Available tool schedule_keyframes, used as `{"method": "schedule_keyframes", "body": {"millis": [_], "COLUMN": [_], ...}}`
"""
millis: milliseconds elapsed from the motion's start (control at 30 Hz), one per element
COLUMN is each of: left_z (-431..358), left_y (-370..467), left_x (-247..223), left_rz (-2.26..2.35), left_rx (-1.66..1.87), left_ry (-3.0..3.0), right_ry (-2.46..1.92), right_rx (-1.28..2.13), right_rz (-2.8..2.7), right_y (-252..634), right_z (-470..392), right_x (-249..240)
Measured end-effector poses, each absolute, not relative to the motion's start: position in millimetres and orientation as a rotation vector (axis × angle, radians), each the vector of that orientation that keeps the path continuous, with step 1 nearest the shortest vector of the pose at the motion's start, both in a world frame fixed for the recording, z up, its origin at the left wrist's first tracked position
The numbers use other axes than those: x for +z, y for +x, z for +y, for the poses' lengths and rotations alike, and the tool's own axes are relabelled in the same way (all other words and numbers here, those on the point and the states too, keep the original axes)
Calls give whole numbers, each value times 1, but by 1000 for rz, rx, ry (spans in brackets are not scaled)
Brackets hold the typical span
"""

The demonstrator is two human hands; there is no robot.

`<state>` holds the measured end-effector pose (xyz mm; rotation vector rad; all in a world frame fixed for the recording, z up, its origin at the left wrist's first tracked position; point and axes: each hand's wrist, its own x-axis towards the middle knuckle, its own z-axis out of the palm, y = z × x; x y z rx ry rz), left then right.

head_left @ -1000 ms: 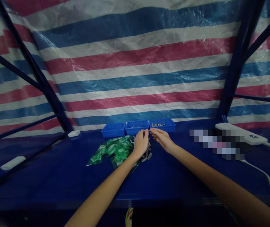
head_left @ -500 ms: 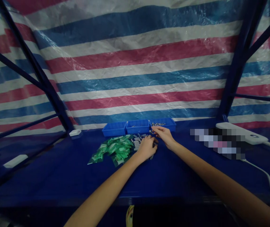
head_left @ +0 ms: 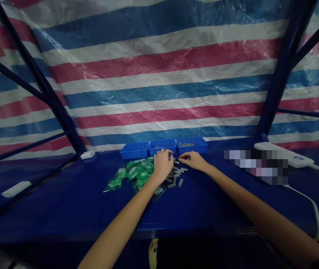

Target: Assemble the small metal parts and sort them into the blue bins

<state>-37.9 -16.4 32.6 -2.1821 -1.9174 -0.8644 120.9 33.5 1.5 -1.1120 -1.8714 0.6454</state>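
I see a dark mark (head_left: pixel 297 157) on the white box (head_left: pixel 291 158), too small to read, and a pixelated object (head_left: pixel 256 164) beside it. The left hand (head_left: pixel 163 163) hides part of the grey pieces (head_left: pixel 177 172) beside the green packets (head_left: pixel 135 172); the right hand (head_left: pixel 194 161), thumb and finger nearly meeting, is at their far right edge, and I cannot tell whether either hand grips anything.

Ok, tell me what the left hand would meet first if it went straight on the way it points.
Most likely the middle blue bin, just beyond the left hand. Depth is unclear: it might touch the bin's near wall or pass over the rim.
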Motion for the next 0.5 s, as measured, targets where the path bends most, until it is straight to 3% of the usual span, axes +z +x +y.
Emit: {"method": "schedule_keyframes", "body": {"millis": [233,500], "left_z": [-16,-13], "left_y": [-38,-40], "left_x": [19,20], "left_rz": [-1911,-1951], "left_rx": [-541,-597], "left_ry": [-2318,-2288], "right_ry": [-1185,-1271], "right_rx": [503,489], "right_rz": [-1978,-1911], "right_y": [117,116], "right_z": [26,22], "right_x": [-5,0]}}
